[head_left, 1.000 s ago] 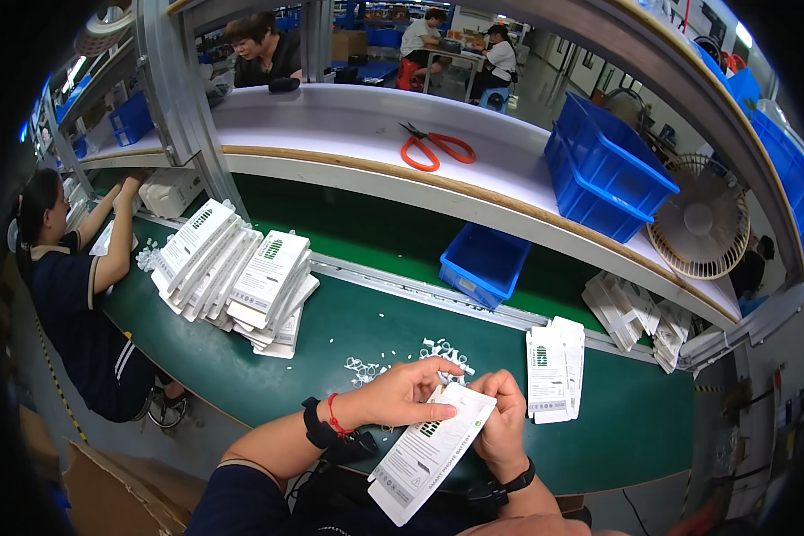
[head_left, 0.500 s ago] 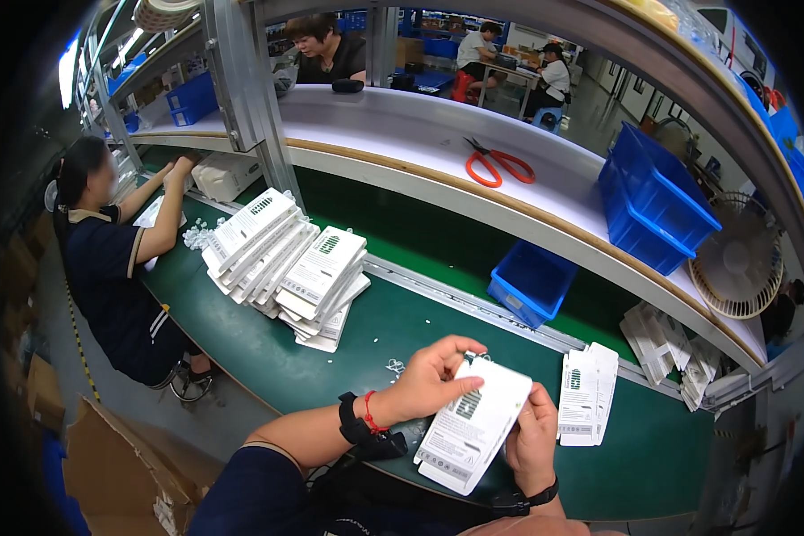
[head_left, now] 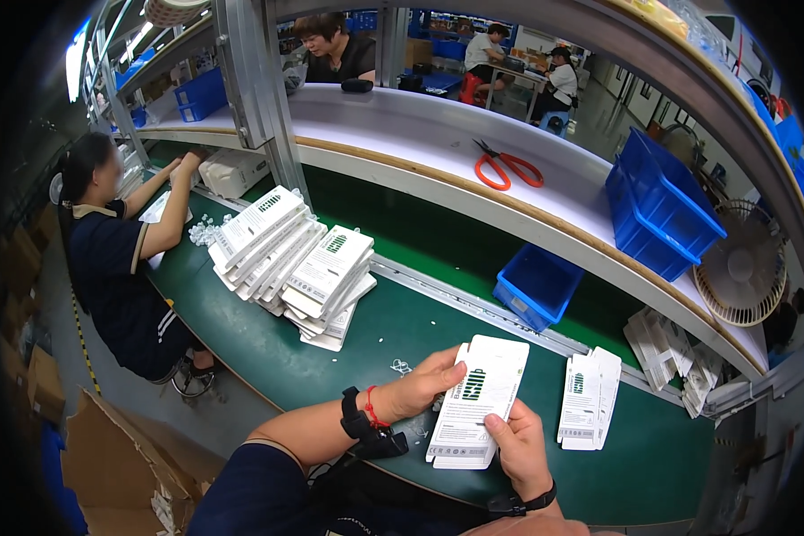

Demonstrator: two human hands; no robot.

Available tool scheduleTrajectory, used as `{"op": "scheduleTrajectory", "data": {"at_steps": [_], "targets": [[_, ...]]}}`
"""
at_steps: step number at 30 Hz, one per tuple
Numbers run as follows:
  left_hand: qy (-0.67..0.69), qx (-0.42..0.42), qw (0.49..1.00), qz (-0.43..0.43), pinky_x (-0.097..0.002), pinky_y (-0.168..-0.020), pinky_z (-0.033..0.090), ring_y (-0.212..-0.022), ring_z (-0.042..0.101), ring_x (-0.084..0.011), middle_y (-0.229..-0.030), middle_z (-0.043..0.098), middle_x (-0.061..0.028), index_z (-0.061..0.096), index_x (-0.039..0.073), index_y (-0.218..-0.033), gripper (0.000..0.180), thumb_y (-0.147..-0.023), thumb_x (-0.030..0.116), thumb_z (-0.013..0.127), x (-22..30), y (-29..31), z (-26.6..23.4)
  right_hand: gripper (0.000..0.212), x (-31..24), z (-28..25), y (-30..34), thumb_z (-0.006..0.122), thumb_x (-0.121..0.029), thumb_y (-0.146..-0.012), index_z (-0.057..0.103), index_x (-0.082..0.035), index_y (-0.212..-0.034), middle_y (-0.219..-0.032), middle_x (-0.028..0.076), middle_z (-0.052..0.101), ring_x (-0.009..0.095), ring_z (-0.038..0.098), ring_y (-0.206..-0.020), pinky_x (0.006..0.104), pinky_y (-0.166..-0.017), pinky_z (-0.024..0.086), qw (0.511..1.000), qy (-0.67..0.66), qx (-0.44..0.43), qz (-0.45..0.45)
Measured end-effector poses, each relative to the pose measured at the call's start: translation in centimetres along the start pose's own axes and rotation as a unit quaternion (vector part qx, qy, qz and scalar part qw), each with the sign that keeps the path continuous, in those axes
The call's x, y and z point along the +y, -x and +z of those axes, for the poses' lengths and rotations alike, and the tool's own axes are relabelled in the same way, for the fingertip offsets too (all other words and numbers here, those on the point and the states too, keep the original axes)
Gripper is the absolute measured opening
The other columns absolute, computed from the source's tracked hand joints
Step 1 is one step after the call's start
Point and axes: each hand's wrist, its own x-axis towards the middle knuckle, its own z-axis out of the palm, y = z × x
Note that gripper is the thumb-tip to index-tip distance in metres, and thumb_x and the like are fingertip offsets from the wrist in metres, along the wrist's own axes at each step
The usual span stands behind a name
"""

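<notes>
You pinch a flat white carton (head_left: pixel 478 402) between both hands — left hand (head_left: pixel 420 389) gripping its far edge, right hand (head_left: pixel 515 444) its near corner — face up for inspection.

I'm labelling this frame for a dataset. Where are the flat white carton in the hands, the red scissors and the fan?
flat white carton (head_left: pixel 478 402), head view, middle of its printed face
red scissors (head_left: pixel 509 168), head view, the handles
fan (head_left: pixel 743 265), head view, grille centre
</notes>
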Motion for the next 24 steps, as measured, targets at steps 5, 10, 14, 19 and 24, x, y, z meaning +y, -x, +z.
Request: {"op": "scheduleTrajectory", "data": {"at_steps": [5,10,14,19,24], "targets": [[0.069,-0.106,0.987,-0.099,-0.0391,-0.106,0.036,-0.128,0.045,-0.0272,-0.141,0.041,-0.0188,0.024,0.001,-0.144,0.108,-0.071,0.072,0.062,-0.3,-0.1,0.5,0.027,0.1,0.1,0.1,0.055,-0.008,-0.094,0.055,0.004,-0.118,-0.110,0.009,0.063,0.013,0.059,-0.098,0.0265,-0.086,0.047,1.000,0.010,-0.027,0.010],[0.132,-0.142,0.975,-0.111,-0.0443,-0.111,0.029,-0.132,0.038,-0.0324,-0.143,0.036,-0.0233,0.022,-0.002,-0.144,0.133,-0.050,0.078,0.071,0.3,0.0,1.4,0.027,0.6,0.3,0.0,0.054,-0.009,-0.094,0.056,0.004,-0.118,-0.107,0.006,0.063,0.012,0.058,-0.095,0.0265,-0.084,0.047,0.997,0.027,-0.069,0.016],[0.132,-0.127,0.977,-0.112,-0.0447,-0.111,0.028,-0.132,0.038,-0.0323,-0.138,0.042,-0.0236,0.034,-0.001,-0.138,0.123,-0.048,0.070,0.079,0.2,-0.2,1.3,0.024,0.7,0.3,0.1,0.054,-0.007,-0.094,0.058,0.004,-0.114,-0.104,0.006,0.064,0.011,0.058,-0.093,0.0258,-0.083,0.047,0.999,0.018,-0.040,0.031],[0.116,-0.112,0.982,-0.096,-0.0478,-0.114,0.019,-0.138,0.029,-0.0314,-0.133,0.049,-0.0159,0.036,0.001,-0.136,0.119,-0.045,0.061,0.085,-0.3,-0.3,0.9,0.022,0.6,0.1,0.0,0.060,-0.009,-0.090,0.061,0.004,-0.108,-0.097,0.007,0.066,0.010,0.060,-0.085,0.0244,-0.075,0.048,0.995,0.089,-0.035,-0.001],[0.109,-0.157,0.977,-0.096,-0.0506,-0.113,0.020,-0.140,0.022,-0.0329,-0.132,0.049,-0.0175,0.032,0.000,-0.139,0.119,-0.048,0.055,0.087,-0.5,0.0,1.0,0.025,0.0,-0.3,0.0,0.068,-0.015,-0.083,0.066,0.003,-0.101,-0.079,0.005,0.069,0.008,0.062,-0.066,0.0222,-0.061,0.048,0.976,0.209,-0.035,-0.056]]}}
